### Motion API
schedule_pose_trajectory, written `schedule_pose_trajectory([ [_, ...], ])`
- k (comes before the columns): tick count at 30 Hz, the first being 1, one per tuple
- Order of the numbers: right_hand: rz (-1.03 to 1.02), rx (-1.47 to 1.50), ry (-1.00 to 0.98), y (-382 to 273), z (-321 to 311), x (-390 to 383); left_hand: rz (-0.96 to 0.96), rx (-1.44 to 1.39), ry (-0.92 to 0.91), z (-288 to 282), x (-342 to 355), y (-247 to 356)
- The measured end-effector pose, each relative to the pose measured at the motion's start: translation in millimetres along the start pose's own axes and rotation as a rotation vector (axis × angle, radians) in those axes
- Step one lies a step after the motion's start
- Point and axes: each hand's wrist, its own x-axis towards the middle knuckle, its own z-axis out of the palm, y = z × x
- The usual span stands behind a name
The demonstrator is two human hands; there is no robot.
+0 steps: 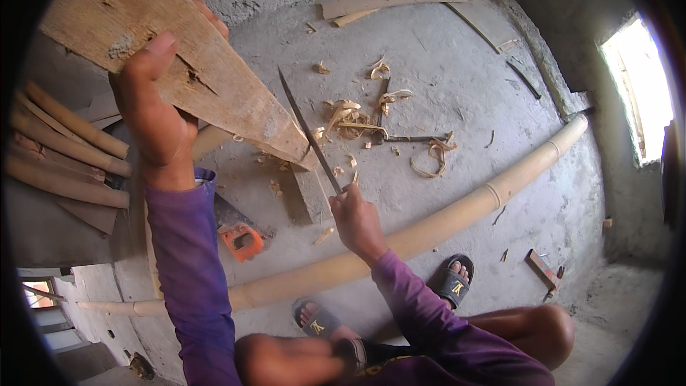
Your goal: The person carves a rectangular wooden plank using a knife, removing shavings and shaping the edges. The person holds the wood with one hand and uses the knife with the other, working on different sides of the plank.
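My left hand (146,100) grips a tapered, rough wooden board (236,107) from the side, its thumb across the face. My right hand (357,225) holds a long, narrow blade (311,139) by its lower end; the blade slants up beside the board's narrow end. That end is over a block (307,200) standing on the floor. Pale curled shavings (343,118) lie around dark, thin metal pieces (418,137). A saw with an orange handle (241,241) rests left of the block.
A long bamboo pole (457,214) crosses the concrete floor (493,86) between my feet and the block. Several bamboo lengths (71,139) are at left. Flat strips (393,0) lie along the back wall, and a small tool (543,271) lies at right, below a bright window (636,89).
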Motion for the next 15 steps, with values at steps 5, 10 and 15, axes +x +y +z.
schedule_pose_trajectory([
  [5,-0.064,0.221,0.110,7.3,-1.6,-10.3,-0.003,-0.007,0.056,3.5,-2.2,2.1],
  [10,-0.062,-0.025,0.000,1.9,-2.1,8.1,0.010,0.025,-0.046,3.7,0.4,2.6],
  [15,0.027,0.114,0.000,7.9,-12.3,7.0,-0.003,-0.025,-0.028,1.0,1.0,0.0],
])
